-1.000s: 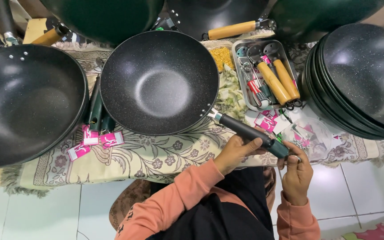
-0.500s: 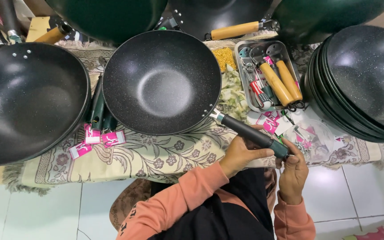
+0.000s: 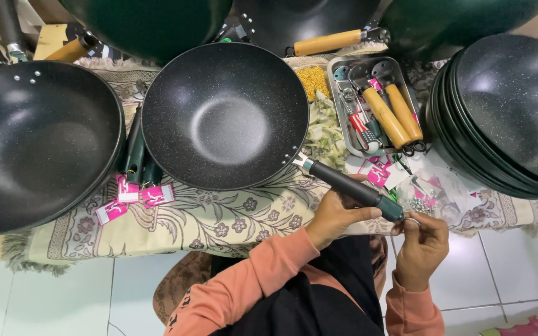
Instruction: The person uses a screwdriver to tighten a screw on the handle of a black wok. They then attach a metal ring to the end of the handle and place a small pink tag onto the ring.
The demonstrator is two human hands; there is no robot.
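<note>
While your left hand [image 3: 334,214] steadies the wok handle [image 3: 350,185], fingers wrapped around it.
Your right hand [image 3: 421,246] pinches a small ring [image 3: 411,219] at its end.

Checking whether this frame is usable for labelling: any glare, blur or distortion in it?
Head view: sharp overall; soft glare patch in the centre wok bowl and on the stacked woks; wide-lens bending toward the edges; left hand and right hand unblurred.
</note>
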